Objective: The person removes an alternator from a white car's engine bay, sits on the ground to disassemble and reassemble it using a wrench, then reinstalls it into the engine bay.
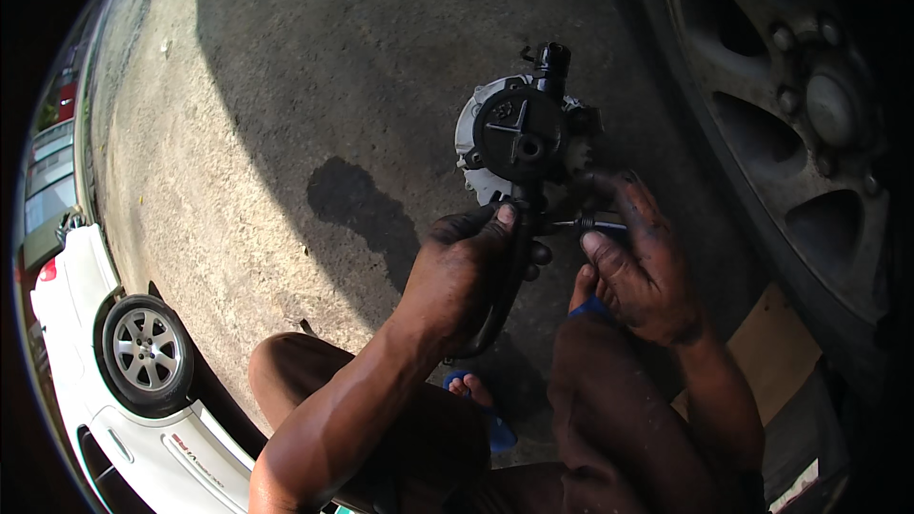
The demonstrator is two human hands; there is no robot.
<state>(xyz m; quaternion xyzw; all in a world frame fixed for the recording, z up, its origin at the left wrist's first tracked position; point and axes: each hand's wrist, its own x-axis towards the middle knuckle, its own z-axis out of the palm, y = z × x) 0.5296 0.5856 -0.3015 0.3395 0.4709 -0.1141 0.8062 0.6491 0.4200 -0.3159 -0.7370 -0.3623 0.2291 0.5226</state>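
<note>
Two bare hands: left hand [455,262] pinched narrow on a curved black rubber hose [502,300], thumb near its far end; right hand [649,276] loosely curled, thumb and fingers apparently closed about a slim silvery metal rod [611,226].
Round-covered machine unit: silver-metal housing with a black disc-shaped cover [495,128], just beyond the hands, between a dark stain [357,205] on the concrete to the left and a large grey spoked wheel [830,109] to the right.
Hose joint: probably the step in hand, the rod's tip being brought to the fitting where hose and unit meet.
Next move: would likely call for a steady left pinch while the right hand works the rod precisely.
Hidden at the joint: the left fingers cover the fitting; whether the rod touches it cannot be told.
Right fingertips: blurred and dark; exact grip uncertain.
Unit's underside: out of sight, its support unclear.
Wheel: cut off by the dark rim.
</note>
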